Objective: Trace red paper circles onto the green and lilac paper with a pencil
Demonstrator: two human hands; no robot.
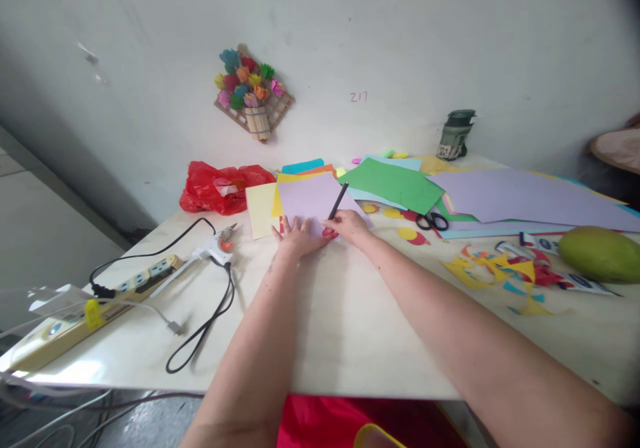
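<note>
My left hand (299, 239) lies on the near edge of a purple sheet (313, 198), fingers spread. In my right hand (350, 227) is a dark pen (339, 200), tilted, its upper end pointing away from me. A small red piece (329, 233) lies between the two hands, close to the fingertips; the pen's tip is hidden by my right hand. Beneath the purple sheet, yellow paper (287, 178) and a pale cream sheet (260, 211) stick out on the left.
Black scissors (432, 221), yellow and red discs (407, 234), paper scraps (493, 268) and a green mango (600, 253) lie right. A glue gun (217, 247), power strip (125, 288) and red plastic bag (220, 187) are left. A bottle (455, 135) stands behind.
</note>
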